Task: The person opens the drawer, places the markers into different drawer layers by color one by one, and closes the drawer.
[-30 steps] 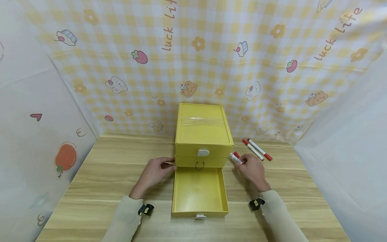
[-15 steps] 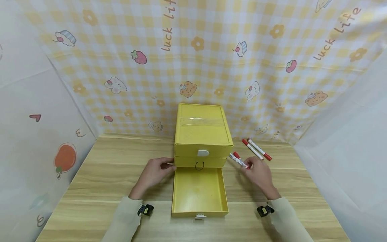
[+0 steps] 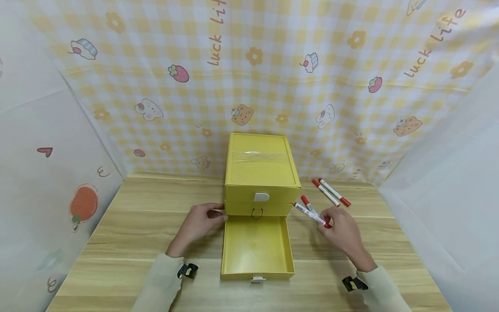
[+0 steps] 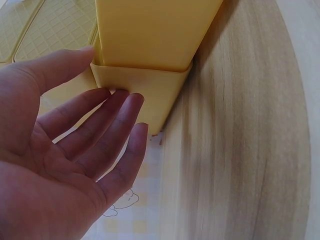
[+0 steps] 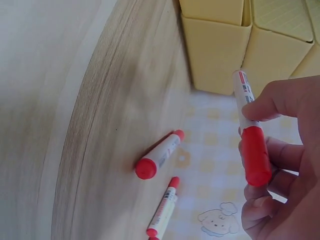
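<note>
1. Held marker (image 5: 251, 131): slim, white barrel with small dark print and a red stripe, long red cap. In the right wrist view the cap end faces the camera.
2. Its place: right of the yellow unit (image 3: 263, 160), far end of the barrel pointing towards it. In the head view it crosses over a loose marker (image 3: 305, 199); cannot tell whether the two touch.
3. Right hand (image 3: 343, 229): thumb on the barrel, fingers curled beneath, marker pinched between. Forearm comes in from lower right, pale sleeve, black band (image 3: 354, 284) at the wrist.
4. Left hand (image 3: 199, 223): at the unit's left side, palm bare, fingers spread a little and loosely bent, nothing held. Thumb and fingertips close to the wall; contact unclear.
5. Unit: clear tape across the top, white tab on the upper drawer front, thin dark loop on the one below. Bottom drawer (image 3: 255, 245) out towards the person.
6. Farther right and back, two more red-and-white markers (image 3: 328, 193), lying side by side on the wood-grain worktop (image 3: 136, 225).
7. Behind all, yellow check cloth (image 3: 273, 86) with cartoon prints.
</note>
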`<action>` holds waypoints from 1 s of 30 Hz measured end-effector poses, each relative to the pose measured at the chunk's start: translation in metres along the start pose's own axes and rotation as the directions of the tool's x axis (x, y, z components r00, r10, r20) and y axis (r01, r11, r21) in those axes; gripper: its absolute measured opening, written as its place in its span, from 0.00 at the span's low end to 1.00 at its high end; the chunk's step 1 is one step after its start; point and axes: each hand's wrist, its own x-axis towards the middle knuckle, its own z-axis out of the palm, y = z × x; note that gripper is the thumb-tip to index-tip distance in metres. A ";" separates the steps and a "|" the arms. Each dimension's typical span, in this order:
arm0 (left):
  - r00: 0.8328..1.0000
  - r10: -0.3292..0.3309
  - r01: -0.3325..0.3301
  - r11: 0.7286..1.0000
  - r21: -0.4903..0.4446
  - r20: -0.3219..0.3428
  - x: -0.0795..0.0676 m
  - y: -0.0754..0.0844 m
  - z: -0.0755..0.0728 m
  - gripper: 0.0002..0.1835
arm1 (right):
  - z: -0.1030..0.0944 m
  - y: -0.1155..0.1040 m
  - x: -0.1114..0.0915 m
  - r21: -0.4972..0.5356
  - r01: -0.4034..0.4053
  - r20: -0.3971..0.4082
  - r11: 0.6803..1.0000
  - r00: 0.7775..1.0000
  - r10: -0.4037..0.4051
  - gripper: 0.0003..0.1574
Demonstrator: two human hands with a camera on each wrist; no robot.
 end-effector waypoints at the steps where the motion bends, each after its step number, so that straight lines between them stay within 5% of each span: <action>1: 1.000 -0.005 0.005 1.000 -0.001 -0.001 0.000 0.000 0.000 0.21 | -0.002 -0.001 -0.002 -0.003 0.007 0.004 1.000 1.000 -0.007 0.09; 14: 1.000 -0.017 0.018 1.000 -0.021 0.006 0.001 0.001 -0.001 0.22 | -0.019 -0.018 -0.019 -0.026 0.161 -0.044 0.987 0.986 -0.162 0.16; 30: 0.999 -0.034 0.034 0.999 -0.032 0.012 0.001 -0.001 0.000 0.22 | -0.024 -0.056 -0.014 -0.017 0.267 -0.008 0.964 0.964 -0.267 0.16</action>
